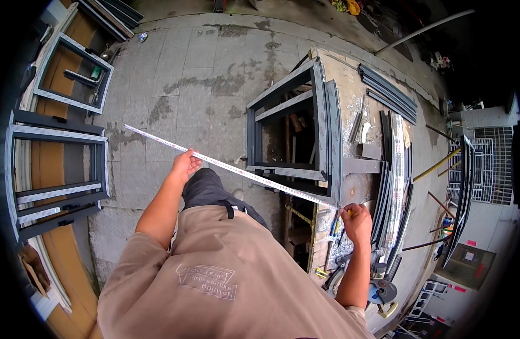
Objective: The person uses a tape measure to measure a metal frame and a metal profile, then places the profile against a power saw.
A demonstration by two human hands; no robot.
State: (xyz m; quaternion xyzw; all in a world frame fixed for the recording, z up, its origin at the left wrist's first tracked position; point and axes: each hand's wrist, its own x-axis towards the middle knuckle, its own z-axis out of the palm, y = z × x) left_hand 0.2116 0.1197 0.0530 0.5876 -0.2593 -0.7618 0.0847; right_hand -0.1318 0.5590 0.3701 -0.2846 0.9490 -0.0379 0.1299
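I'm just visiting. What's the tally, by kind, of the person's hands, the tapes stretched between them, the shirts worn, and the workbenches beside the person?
Hands: 2 (left hand, right hand)
Tape: 1
Shirt: 1
Workbench: 1
Total: 5

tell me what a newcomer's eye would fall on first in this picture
Probably the white tape measure, stretched slantwise across the middle from the right hand, with its free end jutting past the left hand. Next, likely the big dark frame right of centre, at the bench's left side, then the similar frames along the picture's left side.
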